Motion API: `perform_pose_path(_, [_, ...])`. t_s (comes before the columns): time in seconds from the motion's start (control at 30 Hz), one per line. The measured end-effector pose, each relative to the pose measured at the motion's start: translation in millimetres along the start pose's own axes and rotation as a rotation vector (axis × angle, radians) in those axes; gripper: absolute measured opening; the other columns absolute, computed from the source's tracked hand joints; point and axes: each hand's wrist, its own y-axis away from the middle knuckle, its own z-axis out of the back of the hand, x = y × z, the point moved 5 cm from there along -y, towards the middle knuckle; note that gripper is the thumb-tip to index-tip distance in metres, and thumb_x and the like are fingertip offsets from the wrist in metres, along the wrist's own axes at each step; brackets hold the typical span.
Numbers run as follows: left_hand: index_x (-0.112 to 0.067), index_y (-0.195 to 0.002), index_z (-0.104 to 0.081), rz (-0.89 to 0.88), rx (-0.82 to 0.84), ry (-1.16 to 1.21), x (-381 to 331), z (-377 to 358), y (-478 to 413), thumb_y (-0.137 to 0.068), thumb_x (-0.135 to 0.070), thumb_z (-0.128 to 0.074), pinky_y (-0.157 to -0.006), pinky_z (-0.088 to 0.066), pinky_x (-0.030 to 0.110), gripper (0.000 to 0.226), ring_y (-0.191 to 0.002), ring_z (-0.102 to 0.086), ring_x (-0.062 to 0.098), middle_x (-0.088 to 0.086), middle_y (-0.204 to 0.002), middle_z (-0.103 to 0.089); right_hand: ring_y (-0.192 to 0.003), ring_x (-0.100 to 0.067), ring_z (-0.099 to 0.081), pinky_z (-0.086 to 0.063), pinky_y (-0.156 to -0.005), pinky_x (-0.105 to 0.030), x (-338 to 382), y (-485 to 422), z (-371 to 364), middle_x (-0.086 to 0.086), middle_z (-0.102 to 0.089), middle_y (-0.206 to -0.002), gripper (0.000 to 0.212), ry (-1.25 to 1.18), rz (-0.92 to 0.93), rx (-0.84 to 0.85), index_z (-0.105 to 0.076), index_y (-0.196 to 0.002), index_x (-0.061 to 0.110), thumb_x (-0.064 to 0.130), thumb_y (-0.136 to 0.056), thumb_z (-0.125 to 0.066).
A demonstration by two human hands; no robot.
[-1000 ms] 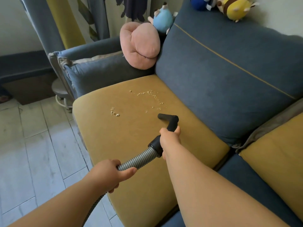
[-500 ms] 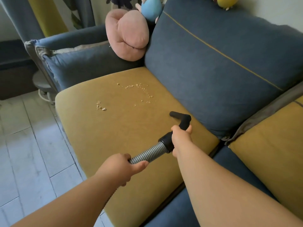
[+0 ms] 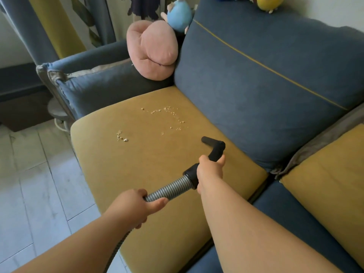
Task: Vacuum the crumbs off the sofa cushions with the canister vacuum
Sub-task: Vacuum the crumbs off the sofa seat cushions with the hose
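Crumbs [image 3: 167, 117] lie scattered on the yellow cushion [image 3: 110, 166], with a small clump at their left. The left hand [image 3: 134, 207] curls round the ribbed hose [image 3: 169, 191], which runs up and rightward into the black nozzle [image 3: 213, 145]. The right hand [image 3: 209, 171] grips the nozzle's stem. Past an elbow, its short end points left toward the crumbs, near but apart; contact with the cushion is unclear.

No readable text, label or number anywhere.
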Motion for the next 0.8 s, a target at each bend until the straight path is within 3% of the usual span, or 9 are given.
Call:
perform_pose_path(0.13, [-0.021,-0.088,-0.057,-0.024,0.087,-0.004,-33.3,-32.9,-14.2,-0.074,-0.073,-0.059,-0.043,-0.046,0.021,0.054,-0.041,-0.056,0.007,-0.004,-0.061,-0.065,-0.066,-0.022,-0.05,-0.049,-0.065,-0.043,2.8,-24.5,46.2,-0.005,-0.05,-0.118,0.075,-0.012,0.008,-0.103,-0.005,-0.147,0.047,0.023,-0.093,-0.05])
perform_pose_path(0.23, [-0.02,-0.088,-0.057,-0.031,0.092,0.005,-52.4,-47.8,-22.4,-0.075,-0.072,-0.059,-0.042,-0.045,0.02,0.054,-0.04,-0.055,0.009,-0.004,-0.06,-0.064,-0.078,-0.029,-0.056,-0.054,-0.073,-0.049,9.1,-37.6,62.6,-0.01,-0.051,-0.13,0.076,-0.028,0.005,-0.118,-0.006,-0.147,0.047,0.023,-0.092,-0.052])
perform_pose_path(0.3, [-0.02,-0.087,-0.056,-0.033,0.076,0.013,-61.1,-51.0,-26.6,-0.075,-0.071,-0.06,-0.04,-0.044,0.019,0.053,-0.039,-0.055,0.009,-0.003,-0.06,-0.064,-0.083,-0.03,-0.056,-0.052,-0.069,-0.047,15.3,-44.3,66.1,-0.01,-0.05,-0.131,0.076,-0.013,0.005,-0.105,-0.007,-0.148,0.046,0.023,-0.092,-0.053])
perform_pose_path(0.43, [-0.02,-0.085,-0.056,-0.039,0.056,0.008,-64.9,-43.4,-28.8,-0.075,-0.073,-0.058,-0.04,-0.044,0.019,0.054,-0.039,-0.055,0.008,-0.003,-0.061,-0.065,-0.074,-0.026,-0.054,-0.047,-0.053,-0.035,29.4,-49.9,58.1,-0.007,-0.05,-0.123,0.076,0.06,0.01,-0.035,-0.005,-0.147,0.047,0.023,-0.092,-0.052])
perform_pose_path(0.53, [-0.021,-0.083,-0.055,-0.033,0.031,0.002,-59.6,-29.9,-26.3,-0.074,-0.074,-0.057,-0.041,-0.044,0.019,0.054,-0.039,-0.056,0.007,-0.004,-0.06,-0.065,-0.076,-0.026,-0.054,-0.051,-0.062,-0.04,39.7,-43.2,40.1,-0.006,-0.05,-0.123,0.076,0.132,0.023,0.033,-0.005,-0.147,0.047,0.022,-0.092,-0.051])
perform_pose_path(0.67, [-0.02,-0.084,-0.055,-0.018,0.022,0.023,-44.0,-9.5,-19.1,-0.075,-0.074,-0.056,-0.045,-0.048,0.021,0.055,-0.04,-0.056,0.007,-0.004,-0.061,-0.065,-0.094,-0.033,-0.058,-0.054,-0.076,-0.048,48.0,-27.3,8.7,-0.006,-0.052,-0.117,0.077,0.201,0.01,0.096,-0.007,-0.146,0.048,0.02,-0.09,-0.051])
perform_pose_path(0.8, [-0.019,-0.083,-0.055,0.004,0.011,0.051,-18.6,2.9,-5.7,-0.076,-0.073,-0.056,-0.05,-0.051,0.024,0.055,-0.041,-0.057,0.008,-0.003,-0.059,-0.065,-0.087,-0.029,-0.057,-0.052,-0.066,-0.045,44.3,-8.8,-20.8,-0.004,-0.05,-0.112,0.077,0.269,0.015,0.157,-0.005,-0.146,0.049,0.022,-0.09,-0.05])
